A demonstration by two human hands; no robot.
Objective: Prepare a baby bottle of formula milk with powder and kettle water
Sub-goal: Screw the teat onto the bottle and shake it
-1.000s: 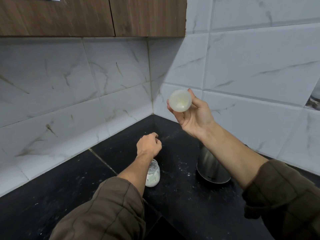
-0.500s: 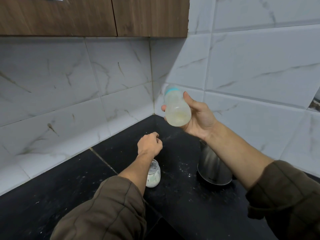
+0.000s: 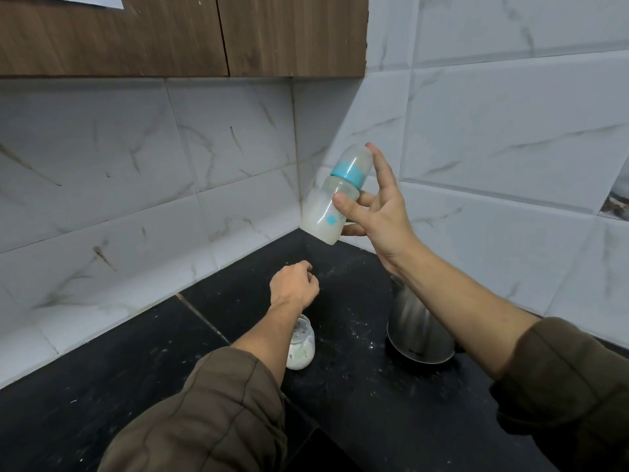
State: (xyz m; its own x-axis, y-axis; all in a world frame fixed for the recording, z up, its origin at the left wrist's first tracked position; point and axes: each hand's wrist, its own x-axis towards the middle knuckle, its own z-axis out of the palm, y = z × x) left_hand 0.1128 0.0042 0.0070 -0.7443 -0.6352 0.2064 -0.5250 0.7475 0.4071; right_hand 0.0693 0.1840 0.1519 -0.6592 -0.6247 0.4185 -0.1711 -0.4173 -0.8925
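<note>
My right hand point(image 3: 376, 212) holds a baby bottle point(image 3: 332, 202) in the air near the wall corner, thumb across its front and a finger along its capped top. The bottle has a teal ring, a clear cap and cloudy milk inside, and it leans top-right. My left hand point(image 3: 294, 289) hovers lower, fingers curled with nothing in them. Below my left forearm a small glass jar point(image 3: 301, 349) with white powder stands on the black counter point(image 3: 357, 420). A steel kettle point(image 3: 417, 332) sits under my right forearm, partly hidden.
White marble-look tiles form the corner walls behind. Wooden cabinets point(image 3: 204, 32) hang overhead on the left. Powder specks dot the counter between the jar and the kettle.
The bottle has swung from pointing its base at the camera to nearly upright with the cap up. My right hand turned with it. The left hand has stayed put.
</note>
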